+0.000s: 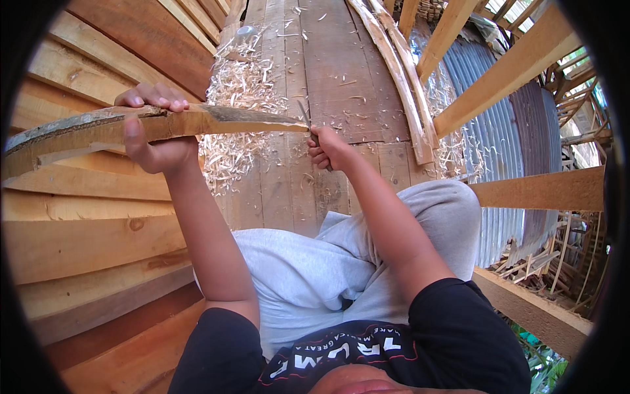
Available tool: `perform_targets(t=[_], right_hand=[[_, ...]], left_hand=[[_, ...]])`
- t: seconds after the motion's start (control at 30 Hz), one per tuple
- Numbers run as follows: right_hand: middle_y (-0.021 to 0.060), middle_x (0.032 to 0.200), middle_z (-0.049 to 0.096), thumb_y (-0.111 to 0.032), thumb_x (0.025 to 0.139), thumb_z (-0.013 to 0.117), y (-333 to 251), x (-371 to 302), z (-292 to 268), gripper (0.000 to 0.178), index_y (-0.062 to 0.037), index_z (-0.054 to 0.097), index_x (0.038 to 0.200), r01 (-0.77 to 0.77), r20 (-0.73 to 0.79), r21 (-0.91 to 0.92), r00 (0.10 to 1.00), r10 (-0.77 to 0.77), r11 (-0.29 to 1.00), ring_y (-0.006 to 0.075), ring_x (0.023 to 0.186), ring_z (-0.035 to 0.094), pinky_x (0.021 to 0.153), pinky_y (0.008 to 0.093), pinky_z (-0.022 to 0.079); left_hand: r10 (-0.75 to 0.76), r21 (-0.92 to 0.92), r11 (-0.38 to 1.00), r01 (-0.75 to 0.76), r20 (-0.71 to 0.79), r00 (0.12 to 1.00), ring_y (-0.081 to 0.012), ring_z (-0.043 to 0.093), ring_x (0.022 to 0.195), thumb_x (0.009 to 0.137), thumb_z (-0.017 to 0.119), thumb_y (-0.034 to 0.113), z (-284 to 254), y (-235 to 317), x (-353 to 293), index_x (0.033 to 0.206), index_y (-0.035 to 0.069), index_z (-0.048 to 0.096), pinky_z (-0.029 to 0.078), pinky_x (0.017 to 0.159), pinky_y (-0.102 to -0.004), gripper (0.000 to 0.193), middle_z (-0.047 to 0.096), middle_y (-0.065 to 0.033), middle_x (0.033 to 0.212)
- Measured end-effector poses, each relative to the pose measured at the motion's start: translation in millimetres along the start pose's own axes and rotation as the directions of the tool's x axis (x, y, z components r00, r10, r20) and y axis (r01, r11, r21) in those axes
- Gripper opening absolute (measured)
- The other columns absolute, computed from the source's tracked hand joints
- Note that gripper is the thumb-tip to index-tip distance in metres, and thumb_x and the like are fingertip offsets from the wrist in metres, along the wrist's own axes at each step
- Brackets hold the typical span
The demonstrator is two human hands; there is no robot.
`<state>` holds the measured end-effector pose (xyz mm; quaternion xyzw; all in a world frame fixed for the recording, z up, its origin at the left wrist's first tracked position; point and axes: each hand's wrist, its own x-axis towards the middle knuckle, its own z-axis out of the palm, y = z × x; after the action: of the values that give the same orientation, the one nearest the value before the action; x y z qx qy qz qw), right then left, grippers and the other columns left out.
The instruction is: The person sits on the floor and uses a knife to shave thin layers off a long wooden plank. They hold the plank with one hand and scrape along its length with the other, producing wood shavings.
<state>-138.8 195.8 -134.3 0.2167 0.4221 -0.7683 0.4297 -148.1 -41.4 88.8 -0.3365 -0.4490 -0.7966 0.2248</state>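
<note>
My left hand (164, 152) is wrapped round a long, curved piece of wood (230, 121), with the fingers over its top edge and the thumb on its near side. Rough bark shows along part of that edge, while the facing side is pale and cut. The piece narrows to a thin tip on the right. At that tip my right hand (331, 150) is closed round the handle of a knife (305, 114). Its slim blade points away from me and lies against or just beside the wood's end; I cannot tell which.
Curly wood shavings (226, 154) are heaped on the plank floor (335, 72). A plank wall (79, 230) stands close on the left. Two long peeled poles (400, 85) lie on the right, near wooden beams (538, 192) and corrugated metal sheets (489, 125). A small clear cup-like object (247, 31) sits far off.
</note>
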Motion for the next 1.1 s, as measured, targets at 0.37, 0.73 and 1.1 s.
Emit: perform_targets(t=[0.37, 0.73, 1.1], right_hand=[[-0.0032, 0.054, 0.032, -0.050, 0.097, 0.030, -7, -13, 9, 0.048, -0.0131, 0.037, 0.067, -0.010, -0.309, -0.403, 0.943, -0.126, 0.915, 0.0083, 0.042, 0.021, 0.040, 0.0301, 0.018], [0.0082, 0.065, 0.053, -0.043, 0.096, 0.036, -14, -19, 17, 0.050, -0.0010, 0.057, 0.080, -0.003, -0.399, -0.655, 0.851, -0.342, 0.756, 0.0191, 0.053, 0.048, 0.052, 0.0371, 0.039], [0.0107, 0.066, 0.055, -0.037, 0.097, 0.037, -9, -21, 6, 0.045, 0.0018, 0.057, 0.085, 0.042, -0.371, -0.644, 0.856, -0.360, 0.764, 0.0200, 0.053, 0.051, 0.049, 0.0394, 0.040]], left_hand=[[-0.001, -0.051, 0.999, 0.005, 0.085, 0.996, -0.0198, 0.050, 0.069, 0.079, 0.060, 0.041, -1, 1, 1, 0.096, 0.008, 0.048, 0.043, 0.068, -0.0329, 0.039, 0.050, -0.0080, 0.078], [0.002, -0.102, 0.995, 0.014, 0.155, 0.988, -0.0190, 0.051, 0.069, 0.078, 0.061, 0.038, 0, 0, 4, 0.097, 0.008, 0.046, 0.046, 0.067, -0.0329, 0.038, 0.051, -0.0092, 0.078], [-0.004, -0.199, 0.978, 0.066, 0.294, 0.956, -0.0178, 0.051, 0.068, 0.079, 0.062, 0.042, -2, -3, 13, 0.093, 0.008, 0.043, 0.042, 0.064, -0.0305, 0.041, 0.050, -0.0081, 0.076]])
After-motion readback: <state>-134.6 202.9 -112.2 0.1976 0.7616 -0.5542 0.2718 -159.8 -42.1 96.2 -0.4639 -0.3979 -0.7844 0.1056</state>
